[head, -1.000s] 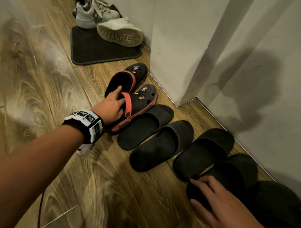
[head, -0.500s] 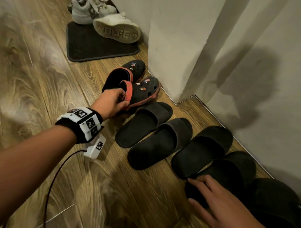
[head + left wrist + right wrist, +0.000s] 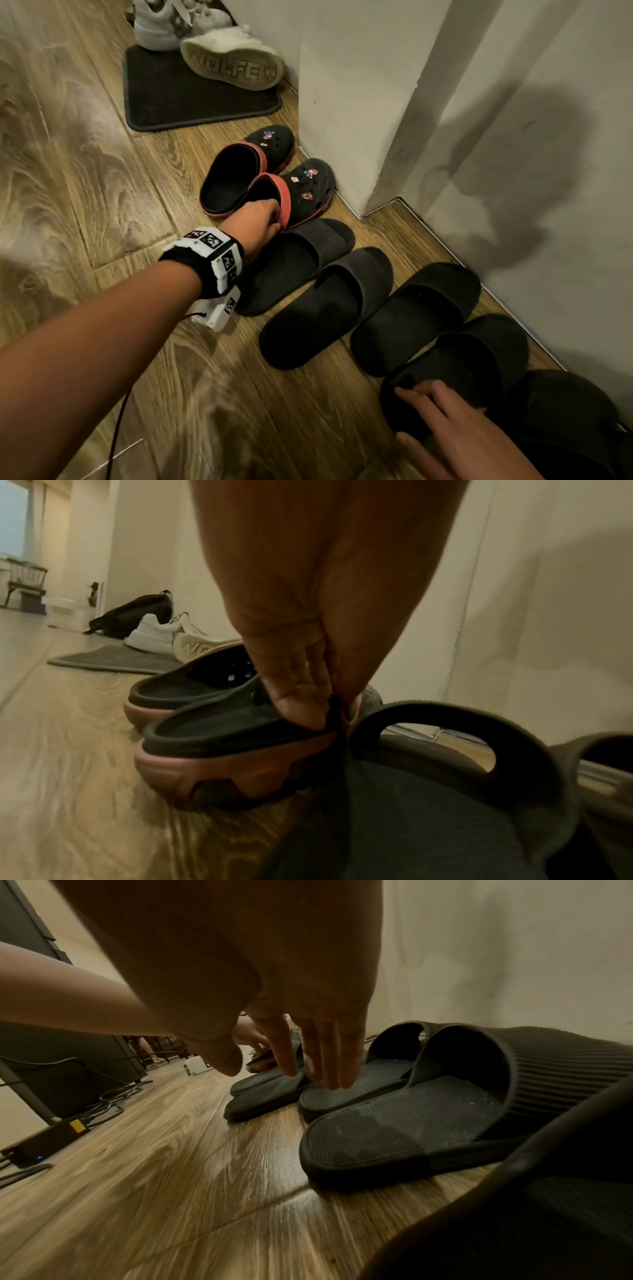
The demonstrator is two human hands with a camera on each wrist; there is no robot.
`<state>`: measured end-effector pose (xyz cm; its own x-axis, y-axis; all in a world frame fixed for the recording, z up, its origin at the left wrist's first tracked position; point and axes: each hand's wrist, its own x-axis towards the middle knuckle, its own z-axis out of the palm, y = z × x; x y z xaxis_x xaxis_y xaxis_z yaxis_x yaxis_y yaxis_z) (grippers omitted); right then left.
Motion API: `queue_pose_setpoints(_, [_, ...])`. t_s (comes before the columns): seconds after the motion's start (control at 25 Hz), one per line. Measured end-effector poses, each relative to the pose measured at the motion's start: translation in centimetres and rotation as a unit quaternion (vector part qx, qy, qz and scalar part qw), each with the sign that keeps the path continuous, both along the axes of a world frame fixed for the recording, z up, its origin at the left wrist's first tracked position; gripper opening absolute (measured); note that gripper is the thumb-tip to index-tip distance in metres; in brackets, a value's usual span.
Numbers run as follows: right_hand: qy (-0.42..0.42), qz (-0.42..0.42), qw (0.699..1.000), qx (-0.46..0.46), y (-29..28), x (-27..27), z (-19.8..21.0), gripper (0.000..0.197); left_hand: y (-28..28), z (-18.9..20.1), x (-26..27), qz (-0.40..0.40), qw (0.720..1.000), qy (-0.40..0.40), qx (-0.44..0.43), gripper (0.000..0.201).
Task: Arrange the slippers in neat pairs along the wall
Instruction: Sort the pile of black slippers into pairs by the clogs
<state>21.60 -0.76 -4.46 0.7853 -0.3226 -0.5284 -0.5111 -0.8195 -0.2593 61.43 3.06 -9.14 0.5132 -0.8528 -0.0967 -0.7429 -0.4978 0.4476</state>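
Two black clogs with red soles stand side by side near the wall corner, the far clog [image 3: 236, 174] and the near clog [image 3: 305, 192]. My left hand [image 3: 275, 214] pinches the near clog's [image 3: 222, 750] side rim, thumb inside, as the left wrist view shows [image 3: 330, 718]. Several black slides lie in a row along the wall, the first slide [image 3: 298, 260] right beside the clog. My right hand [image 3: 411, 411] has straight fingers [image 3: 329, 1074] resting on the heel of the slide closest to me [image 3: 472, 359]. Another dark slipper [image 3: 565, 411] lies at the bottom right.
White sneakers [image 3: 212, 51] sit on a dark mat [image 3: 191, 106] farther along the wall. A white wall corner [image 3: 342, 144] juts out beside the clogs. Wooden floor [image 3: 102, 171] stretches to the left. Cables and a power brick [image 3: 48, 1139] lie on the floor behind.
My left hand went from resting on the near clog's heel to pinching its rim, and the clog moved closer to the wall corner. The right hand stayed on the slide.
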Motion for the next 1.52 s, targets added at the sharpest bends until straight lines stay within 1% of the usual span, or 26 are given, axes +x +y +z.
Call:
queue_pose_setpoints(0.12, [0.005, -0.003, 1.000, 0.004, -0.1, -0.3, -0.3, 0.097, 0.7, 0.5, 0.8, -0.011, 1.000, -0.003, 0.023, 0.024])
queue_pose_setpoints(0.24, [-0.020, 0.001, 1.000, -0.018, -0.2, -0.2, -0.5, 0.086, 1.3, 1.0, 3.0, 0.043, 0.999, -0.024, -0.009, 0.024])
queue_pose_setpoints(0.28, [-0.012, -0.002, 1.000, -0.014, -0.1, -0.1, -0.6, 0.089, 1.5, 0.9, 3.7, 0.066, 0.997, -0.037, -0.010, 0.024])
queue_pose_setpoints(0.32, [0.000, -0.012, 1.000, 0.008, 0.0, 0.2, -0.4, 0.096, 1.8, 0.6, 4.3, 0.099, 0.994, -0.039, -0.007, 0.026])
queue_pose_setpoints(0.4, [0.033, -0.009, 0.999, 0.033, 0.4, 1.0, -0.4, 0.112, 2.1, 0.0, 5.0, 0.169, 0.985, -0.011, -0.004, 0.034])
queue_pose_setpoints(0.44, [0.023, 0.002, 1.000, 0.019, 0.4, 1.6, -0.4, 0.111, 2.1, -0.3, 5.3, 0.187, 0.982, 0.007, -0.003, 0.039])
queue_pose_setpoints(0.52, [0.000, 0.021, 0.999, -0.025, 0.4, 2.2, -0.2, 0.095, 2.0, -0.9, 6.2, 0.169, 0.985, 0.033, 0.020, 0.045])
queue_pose_setpoints(0.56, [0.011, 0.011, 1.000, -0.012, 0.6, 2.3, -0.2, 0.094, 2.0, -1.2, 6.8, 0.147, 0.988, 0.038, 0.037, 0.045])
queue_pose_setpoints(0.64, [0.062, -0.005, 0.997, 0.049, 1.0, 2.1, -0.2, 0.099, 2.7, -1.4, 7.8, 0.121, 0.990, 0.034, 0.067, 0.040])
queue_pose_setpoints(0.68, [0.082, -0.001, 0.995, 0.063, 1.0, 2.2, -0.2, 0.100, 3.1, -1.4, 8.2, 0.120, 0.990, 0.025, 0.069, 0.039])
queue_pose_setpoints(0.76, [0.088, 0.007, 0.994, 0.070, 0.7, 2.1, -0.3, 0.100, 4.1, -1.4, 8.9, 0.125, 0.990, 0.005, 0.064, 0.036])
queue_pose_setpoints(0.84, [0.085, 0.002, 0.994, 0.072, 0.7, 1.7, -0.3, 0.101, 4.6, -1.1, 9.2, 0.129, 0.989, -0.008, 0.078, 0.034])
queue_pose_setpoints(0.92, [0.085, -0.009, 0.993, 0.079, 0.7, 1.5, -0.5, 0.100, 4.2, -0.8, 8.9, 0.131, 0.987, -0.018, 0.097, 0.032])
queue_pose_setpoints(1.0, [0.099, -0.003, 0.991, 0.091, 0.7, 1.9, -0.5, 0.102, 3.0, -0.3, 7.9, 0.153, 0.983, -0.015, 0.095, 0.030])
queue_pose_setpoints(1.04, [0.105, -0.004, 0.990, 0.096, 0.5, 2.1, -0.4, 0.104, 1.9, 0.0, 7.3, 0.167, 0.983, -0.006, 0.080, 0.031])
queue_pose_setpoints(1.08, [0.109, -0.003, 0.989, 0.098, 0.5, 2.3, -0.5, 0.105, 0.6, 0.4, 6.7, 0.184, 0.981, 0.025, 0.051, 0.033])
queue_pose_setpoints(1.12, [0.113, 0.002, 0.989, 0.097, 0.4, 2.6, -0.5, 0.105, -0.6, 0.7, 6.4, 0.204, 0.976, 0.077, 0.012, 0.037])
queue_pose_setpoints(1.2, [0.117, 0.012, 0.989, 0.091, 0.5, 3.0, -0.6, 0.104, -2.8, 1.2, 6.4, 0.228, 0.954, 0.192, -0.039, 0.044])
queue_pose_setpoints(1.24, [0.122, 0.012, 0.988, 0.091, 0.5, 3.1, -0.7, 0.102, -3.5, 1.2, 6.5, 0.239, 0.940, 0.239, -0.047, 0.050])
queue_pose_setpoints(1.28, [0.128, 0.011, 0.988, 0.091, 0.7, 3.1, -0.8, 0.099, -3.7, 1.0, 6.7, 0.248, 0.930, 0.269, -0.044, 0.057])
queue_pose_setpoints(1.36, [0.128, 0.004, 0.988, 0.085, 0.8, 3.0, -0.9, 0.081, -3.3, 0.0, 7.1, 0.256, 0.923, 0.286, -0.018, 0.075])
queue_pose_setpoints(1.4, [0.125, 0.001, 0.989, 0.081, 0.7, 2.9, -0.9, 0.073, -3.1, -0.5, 7.3, 0.254, 0.924, 0.286, -0.008, 0.080])
queue_pose_setpoints(1.44, [0.125, -0.002, 0.989, 0.082, 0.6, 2.8, -0.9, 0.073, -3.0, -1.0, 7.5, 0.248, 0.925, 0.289, -0.006, 0.080])
queue_pose_setpoints(1.52, [0.128, 0.008, 0.988, 0.086, 0.4, 2.5, -0.9, 0.093, -3.0, -1.4, 7.6, 0.233, 0.922, 0.308, -0.012, 0.077])
